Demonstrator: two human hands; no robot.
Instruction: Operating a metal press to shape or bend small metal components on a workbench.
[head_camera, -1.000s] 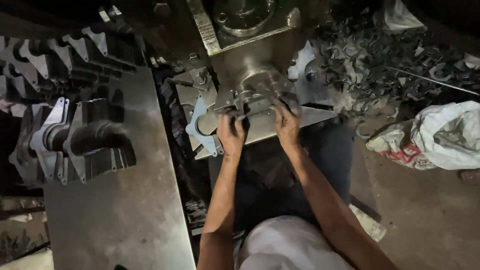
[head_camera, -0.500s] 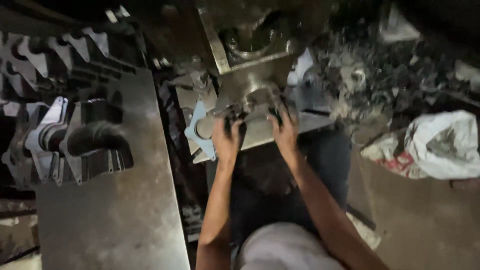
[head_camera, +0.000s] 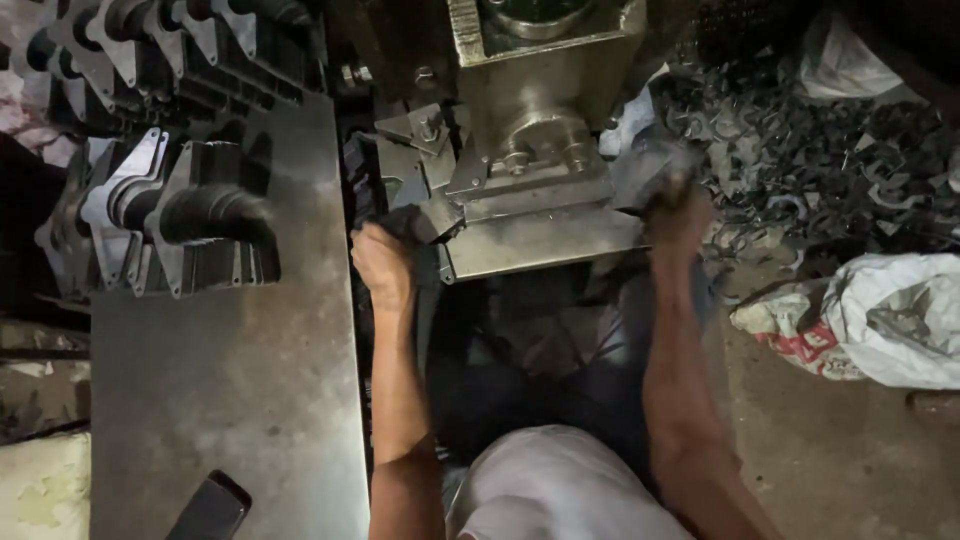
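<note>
The left hand (head_camera: 383, 262) is closed on a dark flat part (head_camera: 408, 222) at the left corner of the press (head_camera: 530, 150), fingers curled over the part's edge, just right of the plate's right edge. The right hand (head_camera: 678, 212) grips a dark, blurred piece (head_camera: 650, 170) at the press's right corner; the fingers are wrapped round it, though what the piece is cannot be told. Both hands sit at the near edge of the press bed (head_camera: 540, 240), one at each end, with the bed's bright front strip bare between them.

Left of the press lies a broad steel plate (head_camera: 230, 370), its near and middle stretch open. Stacks of stamped parts (head_camera: 170, 230) stand on its far-left part, and more rows (head_camera: 150, 40) line its far edge. A dark flat object (head_camera: 210, 508) lies at the plate's near edge.

Right of the press a heap of scrap (head_camera: 830, 160) covers the floor up to the right hand. A white sack (head_camera: 880, 315) lies nearer, on the right, with bare floor (head_camera: 830, 450) near of it. Between the forearms the gap is dark and its contents unclear.
</note>
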